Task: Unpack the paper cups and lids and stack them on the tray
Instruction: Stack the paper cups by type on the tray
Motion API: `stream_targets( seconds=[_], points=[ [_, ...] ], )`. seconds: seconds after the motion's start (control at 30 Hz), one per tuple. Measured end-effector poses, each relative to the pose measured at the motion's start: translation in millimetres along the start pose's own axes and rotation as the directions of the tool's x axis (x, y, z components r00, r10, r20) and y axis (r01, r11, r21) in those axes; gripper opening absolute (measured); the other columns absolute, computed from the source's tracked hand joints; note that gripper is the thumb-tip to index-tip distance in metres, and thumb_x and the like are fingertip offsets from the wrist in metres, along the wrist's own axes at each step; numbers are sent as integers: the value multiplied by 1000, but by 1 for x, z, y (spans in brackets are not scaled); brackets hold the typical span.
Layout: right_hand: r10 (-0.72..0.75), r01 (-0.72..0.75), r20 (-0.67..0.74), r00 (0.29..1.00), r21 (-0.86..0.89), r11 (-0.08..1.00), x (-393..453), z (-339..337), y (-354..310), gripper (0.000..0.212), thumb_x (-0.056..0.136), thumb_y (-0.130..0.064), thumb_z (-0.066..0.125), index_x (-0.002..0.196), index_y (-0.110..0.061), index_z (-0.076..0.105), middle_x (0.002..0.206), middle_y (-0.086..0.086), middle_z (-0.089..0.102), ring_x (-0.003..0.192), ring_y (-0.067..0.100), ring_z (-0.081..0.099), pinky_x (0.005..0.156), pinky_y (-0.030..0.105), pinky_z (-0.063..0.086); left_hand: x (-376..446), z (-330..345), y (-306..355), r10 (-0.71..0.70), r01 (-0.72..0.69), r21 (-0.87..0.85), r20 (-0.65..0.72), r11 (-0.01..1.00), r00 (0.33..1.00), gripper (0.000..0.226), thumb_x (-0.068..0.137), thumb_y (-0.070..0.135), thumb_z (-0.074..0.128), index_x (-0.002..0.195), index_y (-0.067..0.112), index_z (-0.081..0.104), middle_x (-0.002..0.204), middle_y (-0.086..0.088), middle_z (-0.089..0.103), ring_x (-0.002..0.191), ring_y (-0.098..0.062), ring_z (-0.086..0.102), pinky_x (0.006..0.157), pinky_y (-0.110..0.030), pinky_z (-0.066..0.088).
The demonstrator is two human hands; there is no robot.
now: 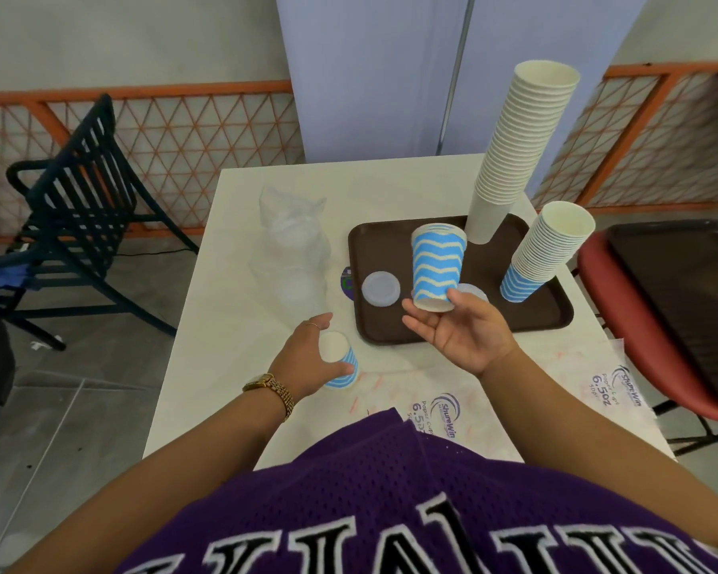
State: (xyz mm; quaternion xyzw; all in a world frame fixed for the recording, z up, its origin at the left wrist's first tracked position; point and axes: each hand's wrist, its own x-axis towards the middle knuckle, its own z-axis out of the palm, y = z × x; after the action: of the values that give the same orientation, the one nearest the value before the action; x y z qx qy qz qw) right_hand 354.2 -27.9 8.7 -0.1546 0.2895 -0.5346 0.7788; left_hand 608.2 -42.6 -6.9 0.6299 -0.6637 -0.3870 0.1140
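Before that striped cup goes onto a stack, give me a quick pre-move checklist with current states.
1. Right hand holds the striped cup: ok, base pinched.
2. Cup upright: ok, slightly tilted.
3. Striped stack on the tray, mouth free: ok.
4. White stack steady: not ok, tall and leaning.
5. Left hand grips the second cup on the table: ok.
6. Lids away from the stacks: ok.

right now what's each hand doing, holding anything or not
Left hand: holds a small blue-and-white striped paper cup on the table.
Right hand: fingers loose, a blue wavy-striped paper cup at its fingertips; firm grip cannot be told.
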Motion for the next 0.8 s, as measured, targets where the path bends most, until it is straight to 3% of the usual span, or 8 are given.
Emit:
stream_targets(
  seconds=[0.13,0.23,0.37,0.43,0.53,0.67,0.73,0.8],
  points=[
    [-22,29,122,992,-48,998,-3,-6,-9,89,60,-9,87,138,-8,43,127,19,57,123,43,54,102,59,44,3,1,2,-24,25,38,-26,999,999,82,76,25,82,144,23,36,146,-1,40,127,-19,46,101,-28,41],
    [-52,62,114,992,-86,994,-5,-4,-24,86,61,-16,90,135,-6,46,124,19,60,122,42,54,104,61,39,5,2,5,-27,29,48,-46,998,999,76,78,25,80,142,24,39,145,-1,43,124,-19,48,99,-28,42],
    [-210,200,-24,977,-204,958,-4,11,-50,102,50,-30,97,135,-4,47,113,15,65,104,30,65,90,46,56,5,3,11,-32,35,50,-62,998,998,73,80,23,78,142,22,39,146,-2,42,126,-19,47,100,-28,43],
    [-387,341,-49,921,-378,861,-4,19,-72,94,51,-36,95,129,-6,53,109,8,67,99,23,67,83,39,57,6,3,12,-29,33,49,-69,998,997,72,80,23,78,142,21,40,145,-2,43,126,-19,47,99,-27,42],
    [-661,459,-89,745,-650,605,-10,17,-115,84,63,-33,90,131,-3,51,120,14,66,109,29,66,91,48,55,6,3,13,-43,46,48,-70,998,997,70,81,24,77,141,22,41,146,-2,42,127,-19,46,99,-27,40],
    [-855,391,-101,509,-858,334,-14,-3,-166,73,71,-16,85,131,-14,44,127,8,60,113,17,63,98,39,52,6,5,13,-52,57,55,-82,997,995,69,81,25,77,140,23,41,147,-2,42,129,-20,45,101,-29,40],
    [-862,277,-136,488,-913,300,-12,-9,-179,78,70,-20,86,134,-18,42,127,0,58,112,10,61,95,29,50,6,6,14,-54,59,53,-87,997,995,69,81,25,77,140,22,42,147,-3,42,129,-20,46,101,-29,40],
    [-841,198,-159,516,-934,298,-10,-17,-183,79,70,-21,86,135,-19,42,124,-5,57,110,9,58,93,27,47,7,6,14,-53,58,60,-91,996,994,69,81,25,77,140,21,41,147,-3,42,129,-20,45,101,-29,40]
  ],
)
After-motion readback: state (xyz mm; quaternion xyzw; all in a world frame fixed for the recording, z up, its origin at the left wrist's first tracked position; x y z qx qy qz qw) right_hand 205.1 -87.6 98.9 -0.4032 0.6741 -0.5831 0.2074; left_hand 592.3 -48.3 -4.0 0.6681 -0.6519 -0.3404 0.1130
